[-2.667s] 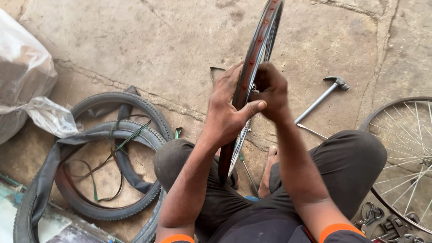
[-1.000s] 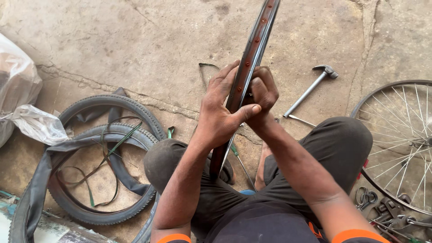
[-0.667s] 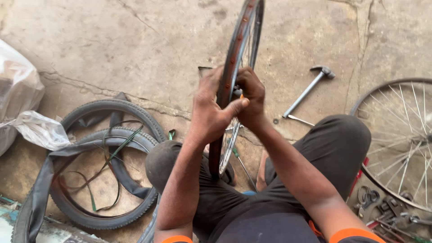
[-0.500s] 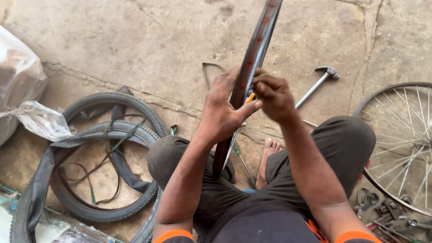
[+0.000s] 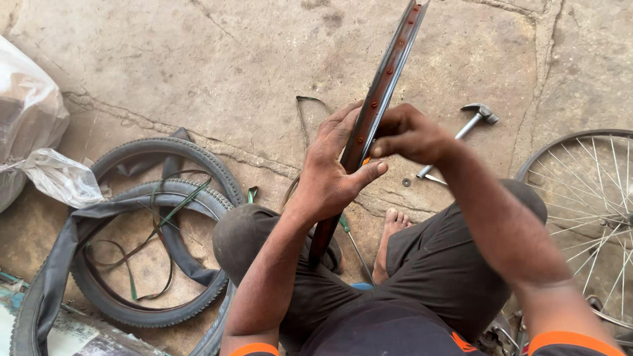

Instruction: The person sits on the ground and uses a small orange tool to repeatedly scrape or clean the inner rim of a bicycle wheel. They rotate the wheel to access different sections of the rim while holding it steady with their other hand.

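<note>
A bare bicycle wheel rim, dark and rust-spotted, stands upright between my knees, seen edge-on. My left hand wraps around the rim from the left, thumb stretched across its inner channel. My right hand is closed at the rim's right edge, fingers pinched on something small and orange that is mostly hidden. Thin spokes show below my hands.
Black tyres and a limp inner tube lie on the concrete at left, by a clear plastic bag. A hammer lies beyond my right hand. Another spoked wheel lies at right. My bare foot rests below the rim.
The rim has tilted and shifted slightly as my hands worked along it. My right hand has moved from wrapping the rim to pinching at its edge.
</note>
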